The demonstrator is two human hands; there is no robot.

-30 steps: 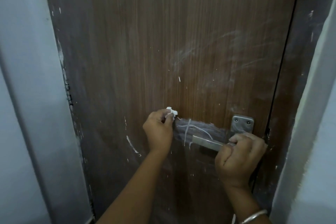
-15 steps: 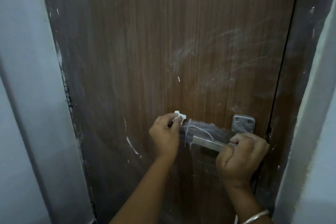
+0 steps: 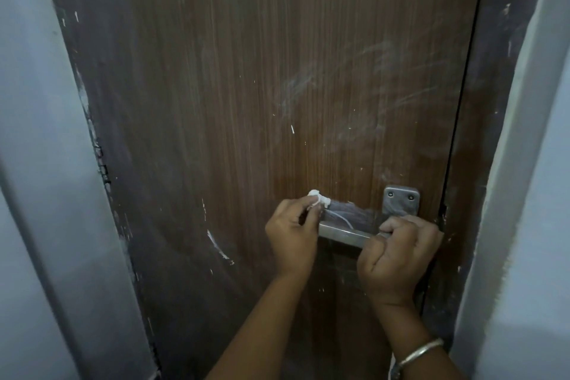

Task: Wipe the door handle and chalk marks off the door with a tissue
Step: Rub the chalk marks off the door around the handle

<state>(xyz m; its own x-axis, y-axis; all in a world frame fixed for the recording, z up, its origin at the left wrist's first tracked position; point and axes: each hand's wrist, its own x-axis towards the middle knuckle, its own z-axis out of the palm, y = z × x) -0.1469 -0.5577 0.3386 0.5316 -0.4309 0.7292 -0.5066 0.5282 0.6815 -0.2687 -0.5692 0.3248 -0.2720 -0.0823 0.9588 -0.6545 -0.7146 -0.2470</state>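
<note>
The tissue (image 3: 320,198), a small white wad, sits low and right of the door's middle, at ten o'clock from the free end of the handle (image 3: 342,233). The left hand (image 3: 293,234) pinches it between thumb and fingertips, so only a nub sticks out toward the wood. It seems pressed to the door, though the dim view leaves contact unsure. That puts it at the nine o'clock edge of the chalk marks (image 3: 354,212), a grey smudged patch with a thin white line, lying behind the lever and likely the patch being rubbed. The right hand (image 3: 401,256) wraps the lever just below the plate (image 3: 401,200), fingers curled full round it, probably to steady the door against the rubbing. At twelve to one o'clock above the handle, pale smears (image 3: 370,77) spread over the door (image 3: 246,71). At eight o'clock from the left hand a curved white stroke (image 3: 217,244) is not yet wiped. A bangle (image 3: 422,352) circles the right wrist. The dark frame (image 3: 493,102) stands at three o'clock, a pale wall (image 3: 30,163) at nine.
</note>
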